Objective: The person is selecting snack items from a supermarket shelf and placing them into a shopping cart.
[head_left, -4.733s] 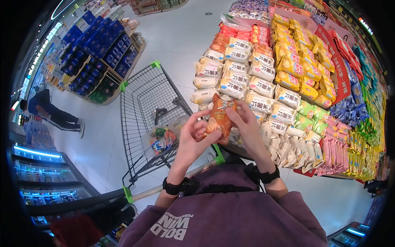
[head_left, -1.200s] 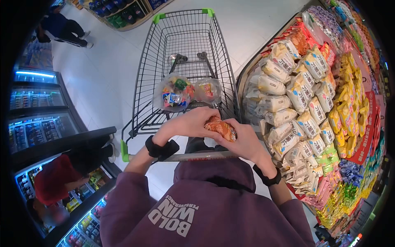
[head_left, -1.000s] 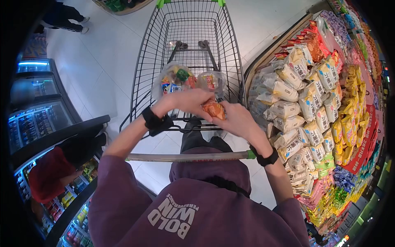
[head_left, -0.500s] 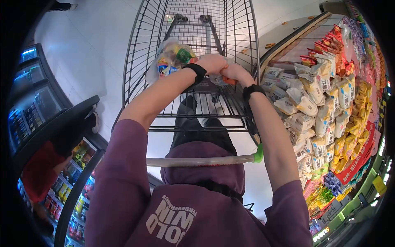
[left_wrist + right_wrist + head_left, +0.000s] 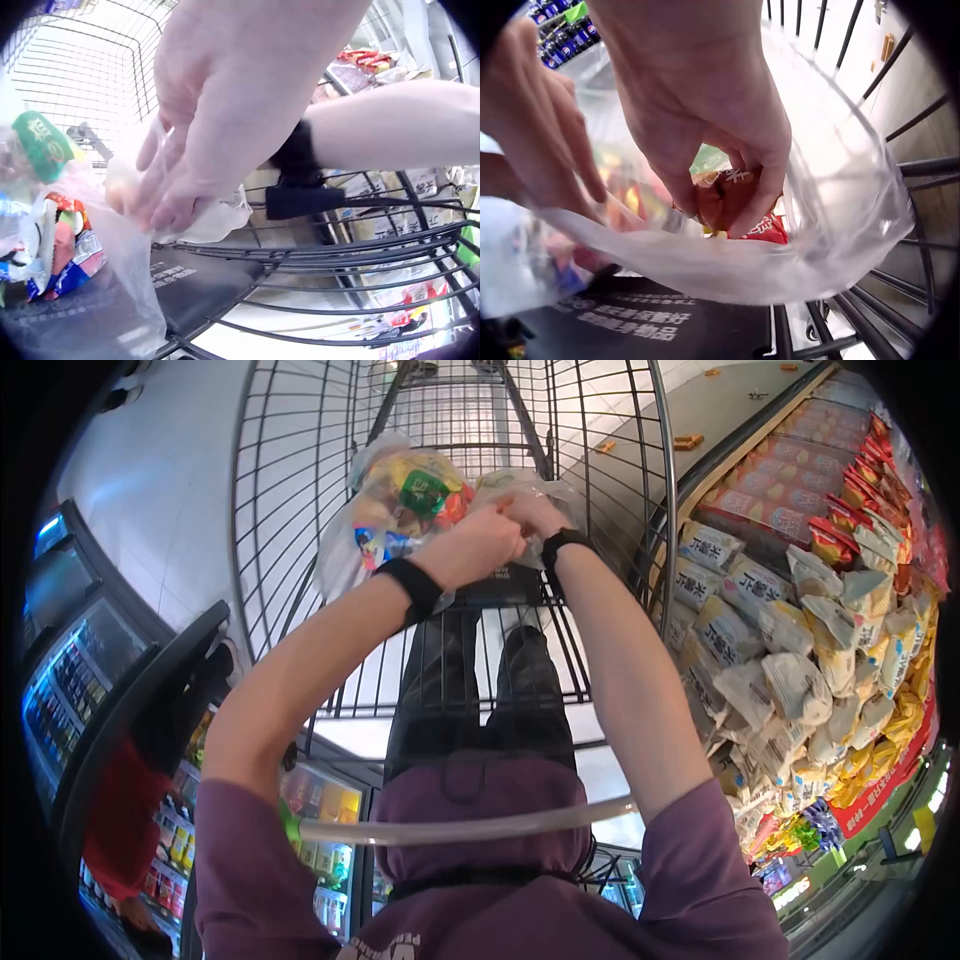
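Observation:
In the right wrist view, my right hand (image 5: 712, 97) pinches an orange-brown packet (image 5: 727, 199) inside the mouth of a clear plastic bag (image 5: 742, 266). A red packet (image 5: 769, 229) lies beneath it in the bag. My left hand (image 5: 540, 120) is beside the bag's rim; the left wrist view shows this hand (image 5: 232, 97) with its fingers curled on the thin plastic (image 5: 217, 221). Both hands, left (image 5: 475, 550) and right (image 5: 535, 512), are close together over the cart basket, next to a fuller bag (image 5: 425, 490) of colourful packets. The orange-brown packet is hidden in the head view.
The wire cart (image 5: 655, 490) surrounds the bags, its handle (image 5: 470, 828) crossing in front of my body. A display of white packets (image 5: 800, 685) stands at the right. A person in red (image 5: 125, 810) and lit coolers (image 5: 75, 675) are at the left.
Both hands have moved away from my body, down into the cart, carrying the orange-brown packet from above the handle into the right-hand bag. The head view has come closer over the cart.

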The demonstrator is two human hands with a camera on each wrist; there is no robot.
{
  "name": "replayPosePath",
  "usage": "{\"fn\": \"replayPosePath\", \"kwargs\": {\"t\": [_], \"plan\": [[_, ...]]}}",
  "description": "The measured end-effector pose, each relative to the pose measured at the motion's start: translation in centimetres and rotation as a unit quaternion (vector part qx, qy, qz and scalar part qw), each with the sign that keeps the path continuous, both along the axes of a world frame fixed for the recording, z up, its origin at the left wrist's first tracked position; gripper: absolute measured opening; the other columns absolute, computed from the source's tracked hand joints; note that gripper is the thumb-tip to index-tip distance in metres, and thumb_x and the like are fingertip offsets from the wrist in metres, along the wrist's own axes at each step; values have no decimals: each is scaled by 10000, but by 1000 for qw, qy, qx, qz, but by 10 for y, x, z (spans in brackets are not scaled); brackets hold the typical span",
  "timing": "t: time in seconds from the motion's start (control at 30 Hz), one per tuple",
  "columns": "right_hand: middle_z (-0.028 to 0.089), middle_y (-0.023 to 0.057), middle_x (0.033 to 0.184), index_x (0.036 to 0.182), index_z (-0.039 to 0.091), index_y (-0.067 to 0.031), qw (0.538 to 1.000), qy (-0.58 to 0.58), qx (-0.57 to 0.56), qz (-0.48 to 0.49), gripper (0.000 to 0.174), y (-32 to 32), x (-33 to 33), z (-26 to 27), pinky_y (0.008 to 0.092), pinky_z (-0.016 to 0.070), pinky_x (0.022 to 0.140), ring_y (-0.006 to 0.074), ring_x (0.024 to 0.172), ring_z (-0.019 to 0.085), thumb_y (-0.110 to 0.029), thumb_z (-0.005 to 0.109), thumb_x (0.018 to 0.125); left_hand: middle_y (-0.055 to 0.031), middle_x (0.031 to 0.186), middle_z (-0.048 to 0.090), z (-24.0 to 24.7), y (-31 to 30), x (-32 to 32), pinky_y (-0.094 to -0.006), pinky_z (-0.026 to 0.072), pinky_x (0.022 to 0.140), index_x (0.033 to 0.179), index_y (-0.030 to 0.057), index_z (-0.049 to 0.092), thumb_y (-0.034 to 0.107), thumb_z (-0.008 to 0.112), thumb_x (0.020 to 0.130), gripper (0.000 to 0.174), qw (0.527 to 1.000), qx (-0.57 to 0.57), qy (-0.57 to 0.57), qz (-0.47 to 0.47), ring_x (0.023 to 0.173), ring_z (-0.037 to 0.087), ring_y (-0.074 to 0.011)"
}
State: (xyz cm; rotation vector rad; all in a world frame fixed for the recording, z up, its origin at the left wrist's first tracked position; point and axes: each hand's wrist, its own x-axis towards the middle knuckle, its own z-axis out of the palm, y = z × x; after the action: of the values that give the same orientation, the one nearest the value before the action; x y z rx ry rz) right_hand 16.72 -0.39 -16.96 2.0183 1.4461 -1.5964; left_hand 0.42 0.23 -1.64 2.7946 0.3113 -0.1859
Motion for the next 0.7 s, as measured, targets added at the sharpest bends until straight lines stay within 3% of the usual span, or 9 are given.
{"fn": "replayPosePath", "kwargs": {"t": [0.07, 0.17, 0.2, 0.3, 0.33, 0.47, 0.53, 0.63, 0.7], "plan": [[701, 146, 919, 1056, 667, -85, 980, -110, 92, 141, 262, 2, -15, 59, 385, 548, 692, 301, 886, 683, -114, 660, 795, -79, 698, 676, 0, -6, -6, -344, 527, 759, 703, 94, 695, 105, 605, 775, 116, 997, -64, 29, 36, 736, 686, -228], [679, 201, 1029, 1009, 712, -53, 952, -178, 146, 203, 242, -9, -10, 12, 383, 533, 848, 302, 1038, 643, -183, 629, 823, -89, 705, 682, 28, 5, -5, -344, 529, 730, 691, 76, 696, 131, 607, 778, 136, 985, -131, 98, 50, 720, 686, -245], [682, 193, 1023, 988, 715, -69, 944, -150, 232, 182, 210, -25, -2, -23, 387, 522, 880, 305, 1044, 641, -130, 595, 827, -91, 708, 683, 30, 7, -3, -342, 530, 716, 690, 75, 697, 138, 609, 776, 139, 980, -149, 119, 53, 714, 686, -250], [684, 187, 1018, 994, 714, -71, 944, -101, 311, 37, 216, -34, 1, -36, 394, 521, 876, 326, 1006, 654, -138, 593, 828, -145, 690, 662, 7, 8, 14, -388, 536, 686, 679, 11, 672, 175, 553, 877, 283, 982, -153, 39, 101, 672, 667, -305], [686, 184, 1021, 1014, 715, -79, 972, -77, 204, 84, 251, -31, 6, -28, 406, 517, 869, 343, 984, 658, -203, 579, 843, -161, 687, 654, -3, 11, 21, -388, 533, 701, 699, 8, 671, 147, 579, 852, 226, 990, -109, 62, 62, 723, 674, -309], [694, 171, 1027, 1000, 724, -96, 971, -61, 195, 124, 317, -21, 11, -16, 410, 514, 861, 338, 1004, 656, -294, 520, 860, -187, 821, 681, -51, 19, 46, -406, 521, 762, 821, -5, 682, 82, 592, 813, 126, 973, -145, 75, 161, 839, 673, -337], [694, 170, 1032, 998, 722, -87, 973, -82, 185, 111, 314, -23, 15, -31, 406, 513, 866, 352, 1008, 652, -277, 518, 853, -209, 917, 687, -89, 22, 53, -419, 515, 786, 897, -14, 683, 56, 587, 796, 156, 948, -200, 151, 196, 905, 669, -352], [674, 186, 1091, 1034, 706, -68, 983, -115, 130, 67, 325, -20, 17, -35, 407, 506, 892, 371, 1049, 633, -246, 499, 858, -183, 1061, 679, -124, 19, 50, -387, 516, 864, 1007, 22, 695, 59, 562, 804, 245, 886, -338, 119, 294, 1039, 644, -310], [649, 203, 1145, 1072, 689, -51, 990, -124, 72, 11, 340, -14, 18, -21, 413, 497, 916, 376, 1087, 615, -222, 478, 868, -185, 1075, 673, -121, 19, 54, -401, 511, 870, 1058, 76, 692, 86, 555, 809, 284, 874, -295, 173, 344, 1039, 640, -319]]}}
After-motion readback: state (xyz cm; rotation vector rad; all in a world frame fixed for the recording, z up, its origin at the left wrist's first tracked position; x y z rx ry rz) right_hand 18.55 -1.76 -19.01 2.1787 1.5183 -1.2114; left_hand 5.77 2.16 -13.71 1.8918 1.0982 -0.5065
